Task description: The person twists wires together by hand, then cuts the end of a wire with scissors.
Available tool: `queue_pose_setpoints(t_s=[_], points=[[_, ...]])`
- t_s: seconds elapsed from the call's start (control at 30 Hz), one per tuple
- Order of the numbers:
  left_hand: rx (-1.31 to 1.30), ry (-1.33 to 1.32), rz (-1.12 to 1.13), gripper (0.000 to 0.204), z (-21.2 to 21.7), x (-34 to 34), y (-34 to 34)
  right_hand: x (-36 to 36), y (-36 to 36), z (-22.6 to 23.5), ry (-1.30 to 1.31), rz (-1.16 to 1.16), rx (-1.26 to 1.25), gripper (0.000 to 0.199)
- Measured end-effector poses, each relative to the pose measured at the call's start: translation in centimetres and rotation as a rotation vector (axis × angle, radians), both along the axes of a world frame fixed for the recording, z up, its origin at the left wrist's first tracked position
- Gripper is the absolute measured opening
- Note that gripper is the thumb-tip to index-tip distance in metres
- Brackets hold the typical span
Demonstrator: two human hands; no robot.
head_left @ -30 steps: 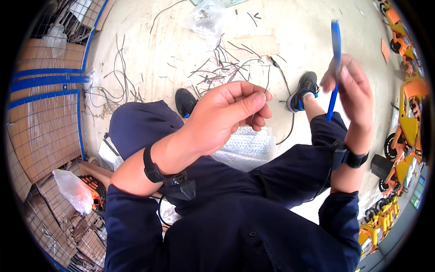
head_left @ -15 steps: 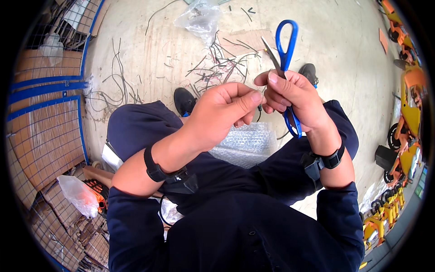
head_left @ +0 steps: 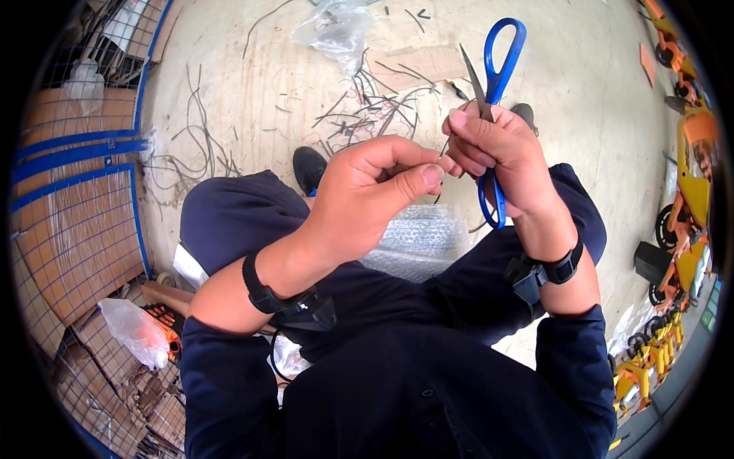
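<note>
Concrete floor (head_left: 229, 84) lies beneath us, strewn with wire scraps (head_left: 367, 99); our left hand (head_left: 367, 199) fingers pinch one thin wire (head_left: 446, 145), our right hand (head_left: 497, 153) fingers grip one pair of blue scissors (head_left: 497, 69).

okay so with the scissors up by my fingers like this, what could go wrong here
1. The scissors sit in the right hand with the blade tip exposed just above the left hand fingertips, which pinch something thin; a slip could nick a finger.
2. Both hands work in the air above the lap, unsupported, so a cut may wander.
3. Cut wire scraps litter the floor near the shoe; they could be slipped on when standing.
</note>
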State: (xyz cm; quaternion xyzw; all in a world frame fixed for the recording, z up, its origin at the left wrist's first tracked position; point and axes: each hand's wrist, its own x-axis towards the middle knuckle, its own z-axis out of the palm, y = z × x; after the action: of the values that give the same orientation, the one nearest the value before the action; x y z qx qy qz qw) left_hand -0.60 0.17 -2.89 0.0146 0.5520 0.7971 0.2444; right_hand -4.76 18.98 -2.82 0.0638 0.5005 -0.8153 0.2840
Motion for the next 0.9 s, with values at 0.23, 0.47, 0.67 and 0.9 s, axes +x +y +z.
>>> queue_pose_setpoints(t_s=[0.23,0.47,0.67,0.9], points=[[0.061,-0.091,0.056,0.016,0.3,0.2,0.4,-0.2,0.1,-0.2,0.035,-0.032,-0.053,0.019],[0.096,-0.183,-0.033,0.021,0.5,-0.2,0.3,-0.4,0.9,-0.4,0.049,0.098,-0.09,0.018],[0.057,-0.25,0.028,0.022,0.4,-0.6,-0.4,-0.5,2.6,1.6,0.185,0.207,0.433,0.035],[0.071,-0.248,0.096,0.021,-0.1,-0.5,0.1,0.3,3.7,3.4,0.389,0.431,0.437,0.032]])
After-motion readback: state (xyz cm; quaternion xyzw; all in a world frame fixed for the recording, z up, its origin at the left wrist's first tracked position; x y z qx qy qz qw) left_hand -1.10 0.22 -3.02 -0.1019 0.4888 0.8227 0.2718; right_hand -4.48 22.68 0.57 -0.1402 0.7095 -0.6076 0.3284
